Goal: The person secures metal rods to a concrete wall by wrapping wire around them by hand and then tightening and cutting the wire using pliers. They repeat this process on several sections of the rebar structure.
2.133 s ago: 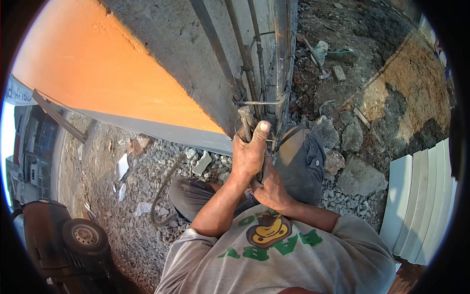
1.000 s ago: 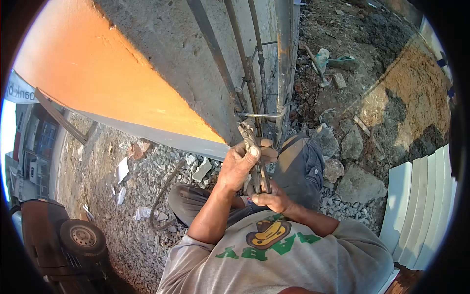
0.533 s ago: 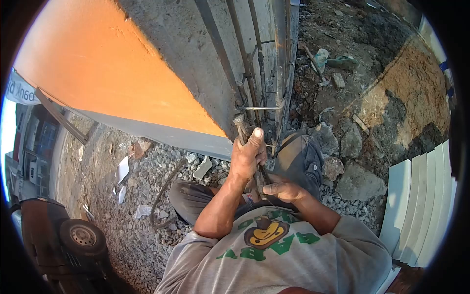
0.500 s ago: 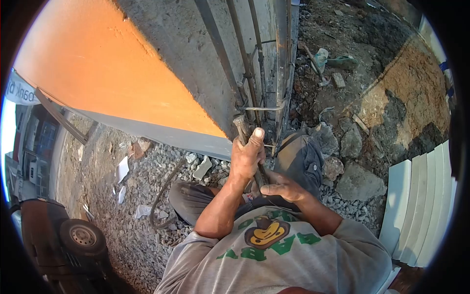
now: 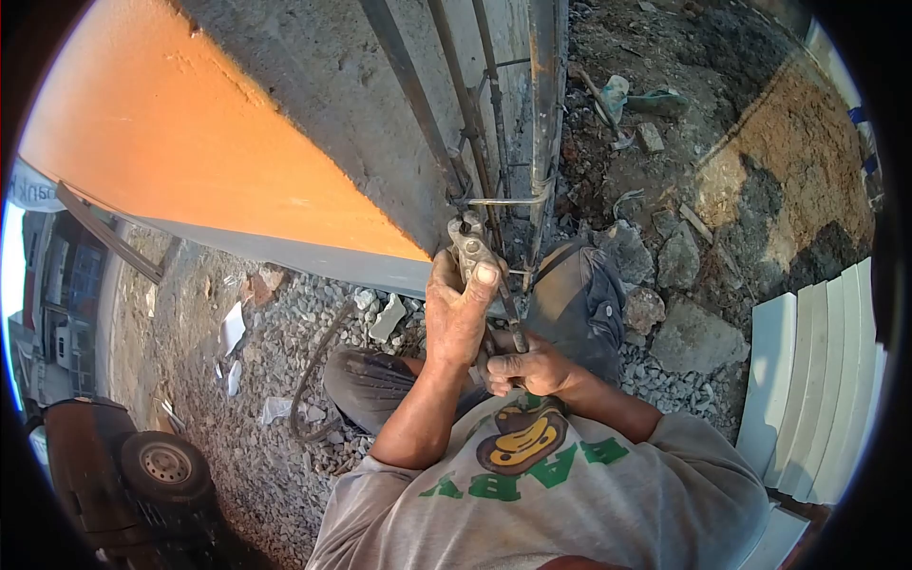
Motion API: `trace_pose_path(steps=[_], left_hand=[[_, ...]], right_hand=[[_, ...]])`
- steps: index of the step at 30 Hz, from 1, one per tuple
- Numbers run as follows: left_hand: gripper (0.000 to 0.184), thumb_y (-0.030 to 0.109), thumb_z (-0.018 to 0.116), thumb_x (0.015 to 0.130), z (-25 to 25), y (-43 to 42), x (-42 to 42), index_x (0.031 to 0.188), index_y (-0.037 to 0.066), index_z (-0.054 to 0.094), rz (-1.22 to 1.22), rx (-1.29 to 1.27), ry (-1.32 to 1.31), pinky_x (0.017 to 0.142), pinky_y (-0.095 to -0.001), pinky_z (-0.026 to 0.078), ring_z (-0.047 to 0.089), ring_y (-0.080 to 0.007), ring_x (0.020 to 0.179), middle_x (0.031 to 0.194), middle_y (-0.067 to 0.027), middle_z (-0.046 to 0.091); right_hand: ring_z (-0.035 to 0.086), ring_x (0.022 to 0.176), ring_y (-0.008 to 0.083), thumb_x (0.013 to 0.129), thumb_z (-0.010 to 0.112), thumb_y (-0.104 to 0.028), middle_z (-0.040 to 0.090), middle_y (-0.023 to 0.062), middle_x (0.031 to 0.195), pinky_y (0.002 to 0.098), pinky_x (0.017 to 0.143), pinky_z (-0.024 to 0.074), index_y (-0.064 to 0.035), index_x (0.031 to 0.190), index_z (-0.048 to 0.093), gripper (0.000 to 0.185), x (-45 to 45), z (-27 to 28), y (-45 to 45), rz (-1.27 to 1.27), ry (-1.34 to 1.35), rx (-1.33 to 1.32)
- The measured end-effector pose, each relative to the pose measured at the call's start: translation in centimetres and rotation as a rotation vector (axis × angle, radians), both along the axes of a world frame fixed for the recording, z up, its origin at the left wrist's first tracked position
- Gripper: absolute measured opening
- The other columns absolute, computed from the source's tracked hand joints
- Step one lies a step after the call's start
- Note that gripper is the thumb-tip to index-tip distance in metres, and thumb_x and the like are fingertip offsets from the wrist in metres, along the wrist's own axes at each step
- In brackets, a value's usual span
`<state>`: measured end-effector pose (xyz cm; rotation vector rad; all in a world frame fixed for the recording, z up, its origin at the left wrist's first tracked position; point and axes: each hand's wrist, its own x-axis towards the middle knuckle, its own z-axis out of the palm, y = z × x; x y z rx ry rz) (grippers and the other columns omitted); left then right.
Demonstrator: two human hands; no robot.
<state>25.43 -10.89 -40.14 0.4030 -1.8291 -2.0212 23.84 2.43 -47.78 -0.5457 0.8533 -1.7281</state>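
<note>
My left hand (image 5: 454, 320), right hand (image 5: 536, 368): fingers clamped on grey jointed steel tool (image 5: 469, 247); bent metal hoop (image 5: 503, 200) already across dark upright bars (image 5: 411, 90), ungripped.

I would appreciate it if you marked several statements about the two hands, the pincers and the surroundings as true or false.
1. The left hand holds the pincers near their head. True.
2. The right hand lies flat on the orange wall. False: it is closed around the lower part of the pincers.
3. Steel bars run alongside the bare concrete. True.
4. A vehicle wheel shows at the picture's lower right. False: it shows at the lower left.
5. The shirt bears green letters. True.
</note>
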Motion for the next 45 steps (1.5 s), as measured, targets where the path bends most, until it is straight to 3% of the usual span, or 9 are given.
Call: trace_pose_path(steps=[6, 11, 15, 17, 21, 26, 32, 40, 45], left_hand=[[0.047, 0.044, 0.071, 0.080, 0.4, 0.1, -1.5, 0.099, 0.004, 0.055, -0.380, 0.501, 0.121, 0.066, -0.0319, 0.049, 0.058, -0.0187, 0.071, 0.078, -0.0081, 0.060], [0.036, 0.043, 0.064, 0.087, -0.8, -0.2, -2.0, 0.083, 0.011, 0.047, -0.481, 0.573, 0.135, 0.043, -0.0251, 0.036, 0.040, -0.0107, 0.045, 0.061, 0.0023, 0.039], [0.040, 0.042, 0.061, 0.090, -0.4, 0.6, -2.5, 0.068, 0.013, 0.044, -0.160, 0.117, 0.030, 0.040, -0.0240, 0.032, 0.038, -0.0079, 0.043, 0.053, 0.0034, 0.037], [0.042, 0.041, 0.060, 0.091, -0.6, 1.3, -2.9, 0.064, 0.013, 0.043, -0.106, 0.113, 0.010, 0.040, -0.0239, 0.031, 0.037, -0.0076, 0.042, 0.051, 0.0033, 0.037], [0.041, 0.042, 0.061, 0.090, -0.2, 1.9, -2.8, 0.068, 0.012, 0.045, -0.034, 0.107, 0.031, 0.040, -0.0242, 0.030, 0.037, -0.0080, 0.042, 0.051, 0.0039, 0.038], [0.047, 0.044, 0.071, 0.082, -0.4, 1.4, -1.8, 0.096, 0.002, 0.056, 0.009, -0.086, -0.052, 0.063, -0.0258, 0.043, 0.049, -0.0099, 0.070, 0.076, -0.0007, 0.054], [0.052, 0.043, 0.074, 0.079, -0.4, 0.9, -2.0, 0.103, 0.002, 0.053, -0.179, 0.318, 0.113, 0.073, -0.0285, 0.049, 0.058, -0.0157, 0.080, 0.085, -0.0063, 0.060], [0.056, 0.047, 0.071, 0.079, -1.6, 0.0, -2.3, 0.111, 0.005, 0.052, -0.512, 0.681, 0.256, 0.074, -0.0342, 0.053, 0.064, -0.0234, 0.084, 0.086, -0.0119, 0.064], [0.065, 0.055, 0.067, 0.079, -1.8, -0.2, -2.5, 0.116, 0.005, 0.049, -0.457, 0.593, 0.273, 0.084, -0.0376, 0.050, 0.062, -0.0243, 0.092, 0.090, -0.0103, 0.063]], right_hand=[[0.050, 0.055, 0.0135, 0.085, 0.068, -0.033, 0.050, 0.0034, 0.065, 0.0286, 0.053, 0.0415, -0.0002, 0.091, 0.059, 0.034, -0.7, -1.1, -1.1, 0.476, -0.590, -0.468], [0.061, 0.063, 0.0204, 0.081, 0.071, -0.039, 0.060, 0.0098, 0.074, 0.0308, 0.060, 0.0490, 0.0024, 0.094, 0.059, 0.045, -2.2, -2.2, -0.5, 0.506, -0.486, -0.377], [0.063, 0.079, 0.0287, 0.077, 0.074, -0.033, 0.062, 0.0161, 0.087, 0.0368, 0.066, 0.0500, 0.0031, 0.106, 0.053, 0.051, -1.2, 0.3, 0.7, -0.056, 0.016, 0.081], [0.060, 0.084, 0.0390, 0.079, 0.067, -0.020, 0.059, 0.0212, 0.090, 0.0436, 0.072, 0.0484, 0.0050, 0.112, 0.046, 0.046, 0.4, 2.7, 0.8, -0.498, 0.873, 0.541], [0.058, 0.085, 0.0436, 0.080, 0.059, -0.011, 0.056, 0.0244, 0.088, 0.0462, 0.077, 0.0464, 0.0068, 0.110, 0.044, 0.038, 1.6, 1.0, -0.9, -0.697, 1.010, 0.564], [0.060, 0.073, 0.0402, 0.082, 0.058, -0.010, 0.059, 0.0220, 0.080, 0.0453, 0.068, 0.0476, 0.0046, 0.100, 0.052, 0.024, 1.1, 1.7, -0.6, -0.636, 0.813, 0.413], [0.047, 0.050, 0.0088, 0.089, 0.060, -0.029, 0.050, -0.0002, 0.053, 0.0275, 0.047, 0.0366, -0.0051, 0.076, 0.057, 0.028, -1.0, 2.9, 1.8, -0.199, 0.396, 0.284], [0.056, 0.059, 0.0133, 0.092, 0.056, -0.032, 0.057, 0.0048, 0.061, 0.0298, 0.055, 0.0442, -0.0010, 0.082, 0.057, 0.032, 0.3, 6.9, 3.0, -0.133, 0.439, 0.526], [0.062, 0.086, 0.0395, 0.090, 0.057, -0.029, 0.064, 0.0201, 0.092, 0.0451, 0.075, 0.0483, 0.0004, 0.112, 0.054, 0.037, -1.0, 7.8, 3.1, -0.293, 0.928, 0.624]])
